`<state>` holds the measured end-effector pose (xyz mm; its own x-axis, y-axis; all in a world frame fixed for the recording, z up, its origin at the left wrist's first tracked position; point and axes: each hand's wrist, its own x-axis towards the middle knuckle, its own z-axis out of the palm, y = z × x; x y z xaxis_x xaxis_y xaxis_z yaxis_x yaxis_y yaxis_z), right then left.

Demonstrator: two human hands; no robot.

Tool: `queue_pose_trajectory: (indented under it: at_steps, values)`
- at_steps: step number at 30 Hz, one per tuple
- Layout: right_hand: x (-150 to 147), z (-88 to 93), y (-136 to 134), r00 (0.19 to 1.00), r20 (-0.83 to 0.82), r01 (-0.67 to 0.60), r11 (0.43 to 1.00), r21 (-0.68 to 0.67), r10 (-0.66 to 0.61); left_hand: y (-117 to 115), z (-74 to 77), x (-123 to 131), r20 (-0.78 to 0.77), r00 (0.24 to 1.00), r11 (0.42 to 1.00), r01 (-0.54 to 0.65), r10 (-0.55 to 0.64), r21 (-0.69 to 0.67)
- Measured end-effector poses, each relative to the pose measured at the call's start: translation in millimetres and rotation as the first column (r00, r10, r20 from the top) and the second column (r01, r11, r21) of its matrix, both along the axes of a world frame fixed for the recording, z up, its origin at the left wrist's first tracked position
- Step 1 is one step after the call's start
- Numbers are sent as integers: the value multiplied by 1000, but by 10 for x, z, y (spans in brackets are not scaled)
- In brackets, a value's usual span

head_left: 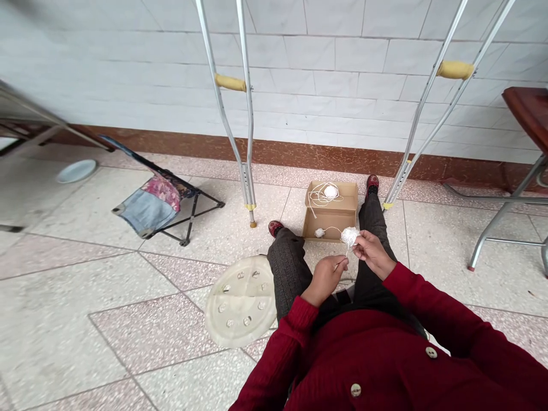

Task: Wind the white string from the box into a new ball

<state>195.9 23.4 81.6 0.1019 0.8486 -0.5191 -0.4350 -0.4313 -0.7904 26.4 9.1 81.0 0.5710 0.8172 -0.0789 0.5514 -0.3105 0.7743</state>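
Note:
My right hand point(371, 250) is closed around the lower right side of a ball of white yarn point(350, 236). A strand runs down from that ball to my left hand point(327, 277), whose fingertips pinch it just below and to the left. Beyond my hands, between my feet, an open cardboard box point(329, 218) lies on the floor. Inside its near half is a small white yarn ball point(319, 233), joined by a thin strand to the held ball. Its far half holds another white ball point(330, 192) with loose loops of cord point(319, 197) beside it.
Two metal crutches point(248, 171) point(411, 148) lean on the tiled wall. A folding stool point(152, 205) stands at left, a round pale disc with holes point(240, 302) beside my leg. At right are a chair point(500, 222) and a brown tabletop point(528, 114). A plate point(77, 171) lies far left.

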Motion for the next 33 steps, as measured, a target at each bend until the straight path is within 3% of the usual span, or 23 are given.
queue_pose_trajectory:
  at_steps: [3,7,10,12,14,16,19,22,25,27,29,31,33]
  values:
    - [11,176,-75,986,-131,-96,994,42,101,16,-47,-78,109,994,993,43,-31,-111]
    - [96,401,-233,914,-233,-329,943,51,331,58,-168,-126,47,997,997,60,-58,-52]
    - [172,400,-380,806,-240,-556,831,7,542,180,-168,-153,-37,993,993,110,-108,38]
    - [193,269,-468,750,-186,-655,752,-74,635,285,-89,-163,-84,987,981,145,-135,127]
    - [179,65,-516,781,-82,-622,761,-184,619,353,22,-151,-159,976,956,185,-151,226]
    - [132,-146,-500,874,34,-460,849,-261,484,343,113,-105,-233,959,933,225,-162,281]
    - [43,-334,-347,961,140,-200,950,-239,238,191,139,1,-266,949,932,241,-169,270]
    - [-6,-296,-122,984,150,-71,987,-147,93,5,50,56,-172,978,985,139,-121,101]
    - [31,-81,36,995,97,-16,997,-73,23,-87,-76,-6,-4,999,994,44,-44,-102]
    - [92,107,47,998,-6,-58,998,-11,58,-84,-158,-96,67,997,988,47,-38,-146]
    - [153,281,-33,975,-120,-185,982,43,189,-37,-227,-191,69,997,988,49,-40,-143]
    - [183,386,-190,909,-177,-376,926,37,376,51,-257,-262,38,999,994,43,-39,-104]
    - [169,380,-377,818,-182,-558,830,-20,546,168,-226,-289,-8,999,998,50,-50,-22]
